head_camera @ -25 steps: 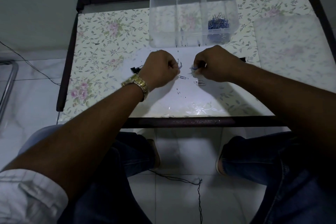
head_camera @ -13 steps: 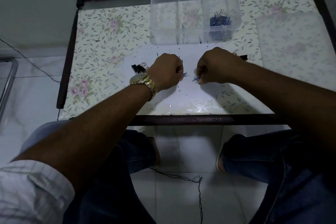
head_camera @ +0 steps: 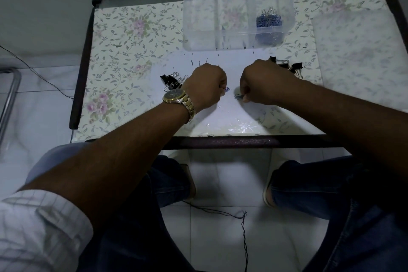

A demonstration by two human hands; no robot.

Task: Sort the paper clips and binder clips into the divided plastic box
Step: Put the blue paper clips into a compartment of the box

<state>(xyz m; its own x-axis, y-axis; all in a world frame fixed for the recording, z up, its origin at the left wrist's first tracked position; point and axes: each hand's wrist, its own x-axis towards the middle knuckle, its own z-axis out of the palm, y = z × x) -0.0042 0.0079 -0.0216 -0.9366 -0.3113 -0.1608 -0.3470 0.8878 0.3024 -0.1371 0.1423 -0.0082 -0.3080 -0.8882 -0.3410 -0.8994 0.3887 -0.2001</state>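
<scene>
A clear divided plastic box stands at the back of the table, with a heap of blue paper clips in its right compartment. My left hand is curled in a fist and pinches a blue paper clip at its fingertips. My right hand is curled too and pinches a few blue paper clips just above the table. Black binder clips lie left of my left wrist. Another bunch of black binder clips lies behind my right hand.
The table has a floral cover and a dark frame. A white sheet lies under my hands with small dark specks on it. A translucent lid rests at the right. A cable trails on the tiled floor by my legs.
Both hands have drawn slightly toward me while still pinching clips. The loose paper clips that lay between the hands a second ago are no longer on the sheet.
</scene>
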